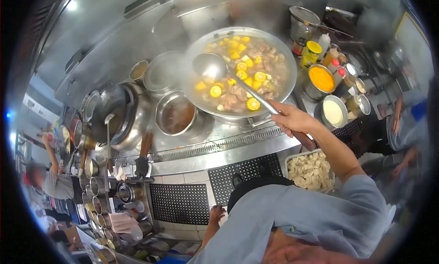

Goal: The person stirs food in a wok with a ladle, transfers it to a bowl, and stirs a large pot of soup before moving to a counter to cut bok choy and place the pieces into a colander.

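Note:
My right hand (292, 120) is wrapped round the handle of a long steel ladle (259, 99). The ladle's bowl is over the left part of a big steaming pan (291, 76) of broth with corn rounds (253, 104), yellow chunks and pieces of meat (233, 98). Low beside my body hangs my left hand (217, 212), away from the stove, its fingers loosely bent and nothing visible in them.
A pot of brown liquid (177, 115) and a large wok (109, 113) stand left. To the right are an orange-filled pot (321, 78), a cream-filled pot (334, 112) and bottles. A tray of pale pieces (310, 171) sits below the counter. Other people stand at both sides.

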